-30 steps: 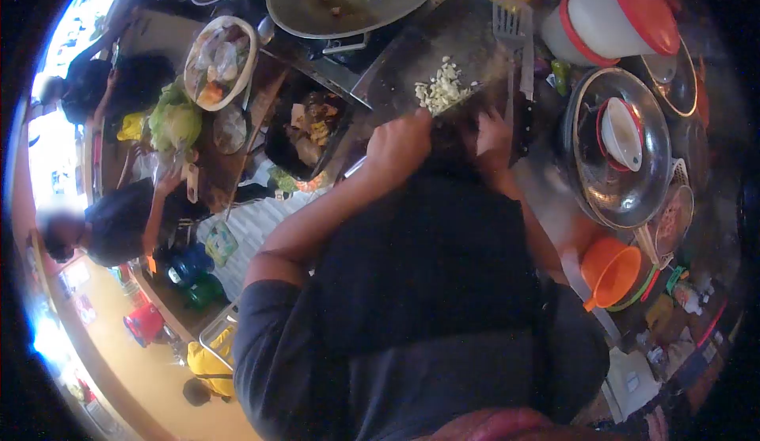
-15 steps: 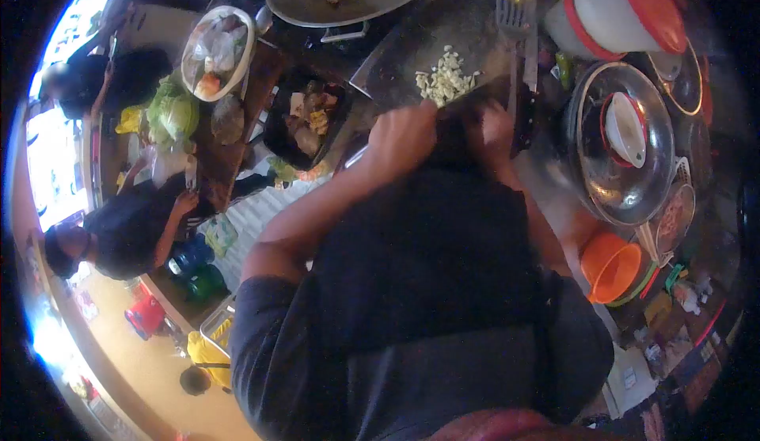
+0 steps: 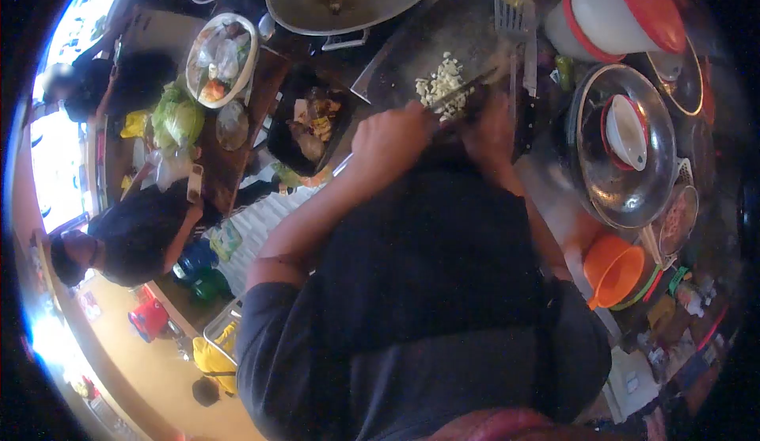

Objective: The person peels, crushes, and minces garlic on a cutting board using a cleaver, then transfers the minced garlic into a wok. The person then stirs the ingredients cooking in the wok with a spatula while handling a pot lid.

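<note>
My left hand is closed at the near left edge of the dark chopping board, wrapped round one end of a knife. The dark blade slants up and right from this fist, across a pile of chopped pale pieces, which look like garlic. Close to the blade's right part is my right hand, blurred, its fingers hard to make out. A slotted turner lies at the board's right side, beside another long metal blade.
A large pan with chopped onion stands beyond the board. At left are a dark tray of food, an oval bowl, cabbage and a co-worker. Woks, a red-lidded container and an orange basket are at right.
The knife blade has tilted and now lies over the chopped pieces. My right hand has shifted slightly nearer to me. The co-worker at left has lowered and drawn in an arm.
</note>
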`<move>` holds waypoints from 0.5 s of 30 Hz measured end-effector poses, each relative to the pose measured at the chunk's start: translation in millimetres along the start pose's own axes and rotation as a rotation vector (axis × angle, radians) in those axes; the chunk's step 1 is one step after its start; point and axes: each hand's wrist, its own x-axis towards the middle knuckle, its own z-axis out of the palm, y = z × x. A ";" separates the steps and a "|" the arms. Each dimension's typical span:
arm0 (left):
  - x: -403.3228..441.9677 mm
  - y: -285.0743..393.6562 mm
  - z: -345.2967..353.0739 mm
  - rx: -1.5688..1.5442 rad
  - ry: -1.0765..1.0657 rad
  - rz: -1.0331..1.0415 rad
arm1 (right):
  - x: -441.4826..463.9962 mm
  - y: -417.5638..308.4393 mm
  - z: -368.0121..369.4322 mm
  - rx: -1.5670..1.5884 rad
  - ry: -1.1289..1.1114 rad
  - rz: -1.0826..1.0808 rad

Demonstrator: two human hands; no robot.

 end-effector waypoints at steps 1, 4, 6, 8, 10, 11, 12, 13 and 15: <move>-3.5 -0.7 -5.9 -0.013 0.013 -0.060 | 1.1 0.6 -0.6 0.044 -0.005 -0.005; 10.3 -17.0 -6.3 0.012 0.127 -0.084 | 4.4 -8.6 -6.8 0.048 -0.056 0.016; 21.9 -22.7 1.0 0.016 0.125 -0.100 | 10.9 -10.6 -5.6 0.004 -0.085 0.040; 30.0 -25.7 12.2 0.069 0.114 -0.033 | 13.4 -5.6 0.2 -0.050 -0.092 0.025; 28.6 -23.7 -3.0 0.066 0.135 -0.034 | 13.1 -8.6 -4.4 -0.047 -0.119 0.049; 28.7 -21.7 -11.6 0.066 0.158 -0.041 | 14.2 -10.0 -6.8 -0.039 -0.147 0.067; 30.2 -19.6 -17.0 0.064 0.161 -0.042 | 15.5 -10.3 -7.7 -0.041 -0.146 0.065; 30.8 -18.4 -20.7 0.037 0.155 -0.041 | 14.8 -10.7 -7.6 -0.078 -0.139 0.046; 35.2 -22.3 -15.8 0.012 0.146 -0.043 | 14.4 -13.5 -8.3 -0.113 -0.137 0.028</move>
